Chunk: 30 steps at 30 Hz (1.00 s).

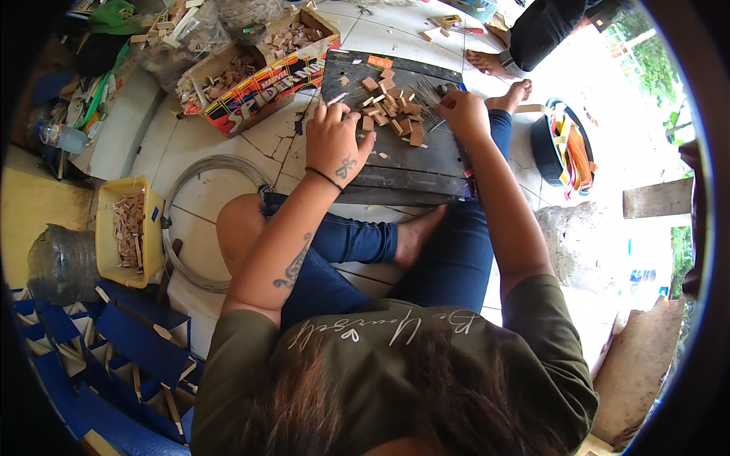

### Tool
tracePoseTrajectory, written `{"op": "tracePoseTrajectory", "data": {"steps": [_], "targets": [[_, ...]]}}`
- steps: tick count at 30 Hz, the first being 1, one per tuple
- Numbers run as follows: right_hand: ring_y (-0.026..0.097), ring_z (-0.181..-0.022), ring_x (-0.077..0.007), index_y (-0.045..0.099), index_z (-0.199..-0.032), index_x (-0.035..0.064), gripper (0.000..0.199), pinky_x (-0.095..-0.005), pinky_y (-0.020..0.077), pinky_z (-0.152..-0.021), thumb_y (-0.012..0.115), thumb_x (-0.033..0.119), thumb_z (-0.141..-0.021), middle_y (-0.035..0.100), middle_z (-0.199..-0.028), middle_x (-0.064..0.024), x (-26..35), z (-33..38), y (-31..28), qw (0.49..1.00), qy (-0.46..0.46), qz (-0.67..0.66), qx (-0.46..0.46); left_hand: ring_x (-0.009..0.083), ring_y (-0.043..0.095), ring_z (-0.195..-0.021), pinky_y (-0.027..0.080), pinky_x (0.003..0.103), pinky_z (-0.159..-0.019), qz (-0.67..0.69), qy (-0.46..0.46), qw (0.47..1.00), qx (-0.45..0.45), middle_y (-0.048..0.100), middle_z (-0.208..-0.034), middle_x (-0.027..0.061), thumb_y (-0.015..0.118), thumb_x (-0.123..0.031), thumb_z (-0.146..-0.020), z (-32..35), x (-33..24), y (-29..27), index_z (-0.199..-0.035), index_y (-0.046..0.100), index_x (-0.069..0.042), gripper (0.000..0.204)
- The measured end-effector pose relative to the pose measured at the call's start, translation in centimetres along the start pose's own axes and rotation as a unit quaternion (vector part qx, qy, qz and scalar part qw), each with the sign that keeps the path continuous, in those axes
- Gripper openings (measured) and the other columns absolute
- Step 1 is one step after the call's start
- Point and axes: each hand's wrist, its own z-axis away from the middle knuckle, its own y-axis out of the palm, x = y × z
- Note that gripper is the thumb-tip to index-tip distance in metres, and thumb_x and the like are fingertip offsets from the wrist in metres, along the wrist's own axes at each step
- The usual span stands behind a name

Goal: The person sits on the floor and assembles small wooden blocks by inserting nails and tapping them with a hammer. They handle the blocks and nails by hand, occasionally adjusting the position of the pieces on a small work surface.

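Note:
A dark board (411, 178) lies across the floor in front of my crossed legs. On it sits a loose pile of small brown-and-pale wooden blocks (395, 106). My left hand (332, 140) hovers at the board's left edge, fingers bent and thumb apart, with nothing visible in it. A small white-and-red strip (338, 98) lies just beyond its fingertips. Right of the pile is a bundle of thin metal wires (430, 102). My right hand (464, 115) is over these wires with its fingertips pinched together; what lies between them is too small to make out.
A printed cardboard box (258, 95) of wooden pieces stands at the far left. Nearer are a yellow tub (154, 228) of pieces and a wire coil (171, 205). Blue partitioned boxes (144, 342) fill the lower left. A dark basin (544, 148) holds coloured ribbons. Another person's foot (487, 64) shows beyond.

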Motion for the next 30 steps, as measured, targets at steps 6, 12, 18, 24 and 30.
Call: {"op": "tracePoseTrajectory", "data": {"steps": [6,12,18,24,30], "targets": [[0.069,-0.076,-0.0306,0.075,-0.083,0.0083,0.02,-0.0353,0.0545,-0.074,0.072,0.024,-0.072,0.071,-0.085,-0.0138,-1.5,0.9,-0.5,0.988,-0.027,-0.148,-0.04,0.0256,0.054,-0.098,0.042,0.041,-0.083,-0.012,-0.042,0.999,-0.011,0.06,-0.097,0.0039,0.075,-0.022,-0.075,-0.4,0.0,2.1,-0.088,0.066,-0.011,0.02],[0.068,-0.078,-0.0316,0.073,-0.083,0.0069,0.016,-0.0368,0.0542,-0.075,0.067,0.019,-0.073,0.07,-0.084,-0.0137,-1.9,1.3,-0.3,0.995,-0.034,-0.082,-0.035,0.0257,0.058,-0.079,0.042,0.04,-0.078,0.08,-0.061,0.995,0.008,0.061,-0.074,0.0001,0.074,-0.014,-0.072,-0.1,1.0,1.6,-0.087,0.06,-0.013,0.02],[0.068,-0.076,-0.0283,0.071,-0.083,0.0051,0.014,-0.0357,0.0531,-0.072,0.068,0.015,-0.075,0.07,-0.082,-0.0136,-1.5,2.0,-0.9,0.99,-0.048,-0.112,-0.072,0.0262,0.058,-0.091,0.044,0.043,-0.084,0.033,-0.028,0.997,-0.063,0.061,-0.098,0.0043,0.077,-0.018,-0.072,-0.7,1.2,1.3,-0.098,0.063,-0.012,0.03],[0.061,-0.07,-0.0109,0.07,-0.095,0.0022,0.015,-0.0258,0.049,-0.065,0.068,0.011,-0.083,0.068,-0.079,-0.0041,-1.1,3.5,-2.6,0.939,0.006,-0.343,0.003,0.0268,0.044,-0.12,0.036,0.043,-0.099,-0.076,0.167,0.983,0.002,0.052,-0.126,0.0054,0.072,-0.017,-0.076,-1.2,-0.4,1.5,-0.101,0.073,-0.016,0.025],[0.057,-0.074,-0.0074,0.066,-0.108,0.0017,0.021,-0.0214,0.0463,-0.068,0.065,0.012,-0.09,0.065,-0.087,-0.0009,-0.1,6.7,-4.0,0.81,0.094,-0.57,0.102,0.0262,0.042,-0.123,0.034,0.044,-0.101,-0.11,0.211,0.971,0.019,0.052,-0.126,0.004,0.072,-0.017,-0.075,-2.1,-0.1,1.9,-0.093,0.073,-0.013,0.018]]}}
